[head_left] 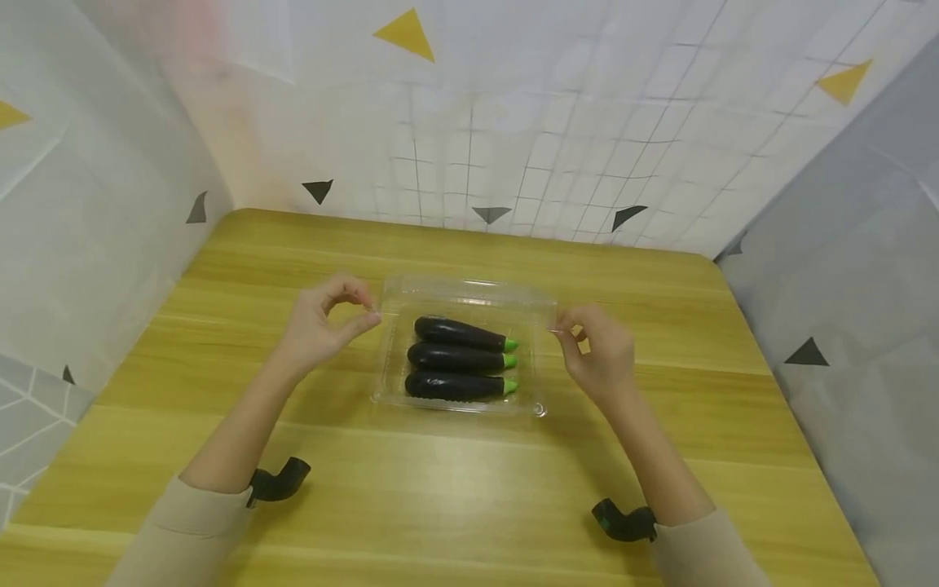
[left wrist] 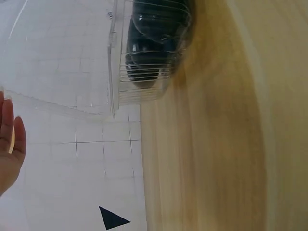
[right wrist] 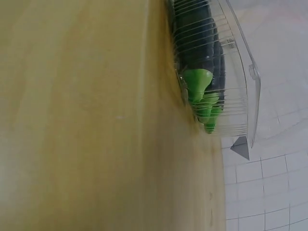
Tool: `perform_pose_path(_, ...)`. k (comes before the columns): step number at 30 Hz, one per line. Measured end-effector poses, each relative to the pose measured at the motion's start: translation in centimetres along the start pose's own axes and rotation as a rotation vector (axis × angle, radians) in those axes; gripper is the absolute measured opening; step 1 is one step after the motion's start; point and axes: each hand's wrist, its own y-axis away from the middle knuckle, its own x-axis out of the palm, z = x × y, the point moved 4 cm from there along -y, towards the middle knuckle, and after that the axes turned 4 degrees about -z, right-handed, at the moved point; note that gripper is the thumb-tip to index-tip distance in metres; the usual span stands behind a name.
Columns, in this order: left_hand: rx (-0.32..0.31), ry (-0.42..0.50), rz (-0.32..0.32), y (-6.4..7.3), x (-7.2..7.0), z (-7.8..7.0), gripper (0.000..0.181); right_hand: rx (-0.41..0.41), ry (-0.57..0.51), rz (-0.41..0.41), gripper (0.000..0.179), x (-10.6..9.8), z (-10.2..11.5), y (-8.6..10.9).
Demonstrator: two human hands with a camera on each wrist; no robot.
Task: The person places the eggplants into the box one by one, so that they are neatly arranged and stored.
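Observation:
A clear plastic clamshell box point(head_left: 455, 406) sits on the table with three dark eggplants point(head_left: 458, 359) lying side by side in it, green stem ends to the right. Its transparent lid point(head_left: 469, 290) is raised at the far side. At the lid's left edge, my left hand point(head_left: 315, 326) pinches with thumb and forefinger. My right hand point(head_left: 600, 350) pinches the right edge in the same way. The left wrist view catches fingers point(left wrist: 6, 127) beside the lid point(left wrist: 53, 53). In the right wrist view the ribbed box wall point(right wrist: 231, 110) shows, but no hand.
The wood-grain table point(head_left: 455, 505) extends around the box. A pale wall sheet point(head_left: 484, 155) with grid lines and triangles stands behind it, with side sheets left and right. Black curved mounts point(head_left: 279, 481) project from both wrists.

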Motion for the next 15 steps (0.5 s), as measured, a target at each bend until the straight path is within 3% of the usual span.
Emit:
perform_pose_path(4, -0.015, -0.134, 0.063, 1.2, -0.1, 0.1, 0.017, -0.041, -0.010, 0.028, 0.017, -0.3, 0.6, 0.9)
perform_pose_path(9, -0.013, -0.195, 0.127, 2.7, 0.2, 0.2, 0.021, -0.057, -0.015, 0.045, 0.012, -0.4, 1.2, 2.3)
perform_pose_path(15, 0.034, -0.252, 0.128, 3.9, 0.7, 0.4, 0.029, -0.070, -0.040, 0.054, 0.020, -0.2, 1.6, 3.5)
